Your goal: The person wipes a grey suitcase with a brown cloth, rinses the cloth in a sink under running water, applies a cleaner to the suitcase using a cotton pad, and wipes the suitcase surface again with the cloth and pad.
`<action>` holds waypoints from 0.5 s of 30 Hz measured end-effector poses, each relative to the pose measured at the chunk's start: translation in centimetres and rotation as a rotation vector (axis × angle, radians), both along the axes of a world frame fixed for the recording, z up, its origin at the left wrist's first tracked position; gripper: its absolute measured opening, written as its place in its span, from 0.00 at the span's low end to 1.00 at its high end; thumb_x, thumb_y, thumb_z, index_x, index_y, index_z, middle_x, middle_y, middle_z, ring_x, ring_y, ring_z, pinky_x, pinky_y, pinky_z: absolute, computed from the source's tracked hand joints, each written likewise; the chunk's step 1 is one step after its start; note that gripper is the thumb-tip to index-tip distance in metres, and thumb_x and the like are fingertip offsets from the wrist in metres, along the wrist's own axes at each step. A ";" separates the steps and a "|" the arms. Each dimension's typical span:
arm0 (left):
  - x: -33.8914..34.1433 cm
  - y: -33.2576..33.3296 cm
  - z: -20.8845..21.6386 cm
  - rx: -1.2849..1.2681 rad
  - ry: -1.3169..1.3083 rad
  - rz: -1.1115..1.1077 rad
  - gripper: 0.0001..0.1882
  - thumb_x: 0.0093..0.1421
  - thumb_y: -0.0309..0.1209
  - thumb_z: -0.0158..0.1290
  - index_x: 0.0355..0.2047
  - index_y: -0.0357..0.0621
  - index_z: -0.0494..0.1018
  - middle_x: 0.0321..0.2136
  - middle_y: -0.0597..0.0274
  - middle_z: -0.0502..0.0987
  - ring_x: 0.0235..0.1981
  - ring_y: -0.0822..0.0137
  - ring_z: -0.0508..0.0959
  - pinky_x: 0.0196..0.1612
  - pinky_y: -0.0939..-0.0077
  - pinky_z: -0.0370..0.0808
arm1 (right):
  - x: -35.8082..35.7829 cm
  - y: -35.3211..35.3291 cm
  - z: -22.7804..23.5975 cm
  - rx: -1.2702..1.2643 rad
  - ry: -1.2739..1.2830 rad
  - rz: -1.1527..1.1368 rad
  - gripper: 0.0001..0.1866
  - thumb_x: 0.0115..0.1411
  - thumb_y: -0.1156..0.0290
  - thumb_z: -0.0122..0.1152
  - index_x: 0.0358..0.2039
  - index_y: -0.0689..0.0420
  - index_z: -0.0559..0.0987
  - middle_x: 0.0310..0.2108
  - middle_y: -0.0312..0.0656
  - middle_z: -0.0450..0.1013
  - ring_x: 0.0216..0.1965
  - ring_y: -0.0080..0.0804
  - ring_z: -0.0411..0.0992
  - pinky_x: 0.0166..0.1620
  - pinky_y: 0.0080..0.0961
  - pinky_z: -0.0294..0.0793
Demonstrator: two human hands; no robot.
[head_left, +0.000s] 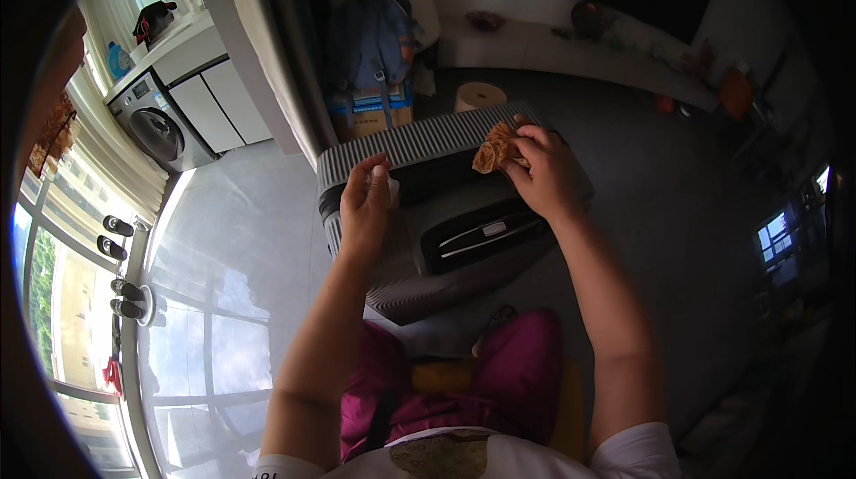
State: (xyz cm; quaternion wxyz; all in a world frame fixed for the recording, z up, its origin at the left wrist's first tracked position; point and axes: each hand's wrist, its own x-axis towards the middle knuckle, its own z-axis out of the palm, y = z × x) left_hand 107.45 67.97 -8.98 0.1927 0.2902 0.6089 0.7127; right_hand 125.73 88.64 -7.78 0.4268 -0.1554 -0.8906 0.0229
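Observation:
A grey ribbed hard-shell suitcase [415,220] stands in front of my knees, with a dark recessed carry handle [481,243] on the side facing me. My right hand [542,167] is closed around a crumpled brown cloth [493,151] at the suitcase's upper right edge. Over the left part of the case, my left hand [364,216] has its fingers curled, with the thumb up. A small pale, see-through thing [393,192] shows beside those fingers; its kind is not clear, and the hand covers most of it.
A blue backpack [370,42] rests on boxes behind the suitcase, near a round tan stool [480,96]. A washing machine [160,127] stands under a counter at far left. Dark slippers [125,299] lie by the window. A low white cabinet [535,49] runs along the back wall.

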 end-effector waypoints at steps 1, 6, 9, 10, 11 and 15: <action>-0.3 -0.2 0.2 0.123 -0.148 -0.014 0.17 0.69 0.39 0.44 0.53 0.43 0.68 0.43 0.62 0.74 0.40 0.66 0.74 0.44 0.69 0.74 | -1.1 -1.2 0.3 -0.156 0.056 0.069 0.17 0.51 0.67 0.69 0.41 0.56 0.79 0.46 0.38 0.69 0.48 0.39 0.69 0.46 0.36 0.71; -0.4 -1.6 2.3 0.483 -0.672 -0.171 0.21 0.70 0.43 0.41 0.57 0.45 0.63 0.50 0.55 0.70 0.50 0.59 0.71 0.56 0.57 0.68 | -5.5 -5.3 2.2 -0.050 -0.237 -0.038 0.27 0.52 0.62 0.69 0.53 0.47 0.74 0.58 0.42 0.64 0.60 0.45 0.59 0.61 0.56 0.54; 1.1 -2.1 3.6 0.514 -0.798 -0.249 0.26 0.69 0.50 0.39 0.58 0.45 0.59 0.54 0.53 0.68 0.55 0.55 0.68 0.60 0.53 0.63 | -6.0 -6.8 2.5 -0.068 -0.342 -0.122 0.32 0.53 0.62 0.68 0.59 0.43 0.70 0.62 0.44 0.60 0.66 0.48 0.52 0.60 0.69 0.47; 1.6 -3.1 3.9 0.491 -0.801 -0.257 0.27 0.69 0.52 0.38 0.57 0.45 0.60 0.53 0.53 0.68 0.56 0.54 0.68 0.61 0.52 0.62 | -6.0 -8.1 3.1 -0.068 -0.292 -0.085 0.33 0.53 0.63 0.68 0.60 0.42 0.69 0.62 0.45 0.59 0.67 0.48 0.50 0.59 0.73 0.46; 2.1 -3.6 4.0 0.468 -0.805 -0.266 0.28 0.68 0.54 0.38 0.56 0.45 0.61 0.53 0.52 0.69 0.57 0.52 0.68 0.61 0.51 0.62 | -5.4 -9.4 4.3 -0.046 -0.230 0.038 0.32 0.53 0.63 0.68 0.59 0.44 0.70 0.61 0.45 0.60 0.65 0.46 0.55 0.61 0.61 0.54; 4.5 -3.6 5.0 0.552 -0.867 -0.563 0.37 0.64 0.64 0.33 0.59 0.49 0.61 0.56 0.54 0.69 0.57 0.55 0.69 0.59 0.56 0.63 | -4.6 -11.8 3.4 -0.343 0.068 0.551 0.20 0.55 0.72 0.65 0.50 0.54 0.77 0.50 0.44 0.71 0.51 0.42 0.70 0.53 0.32 0.70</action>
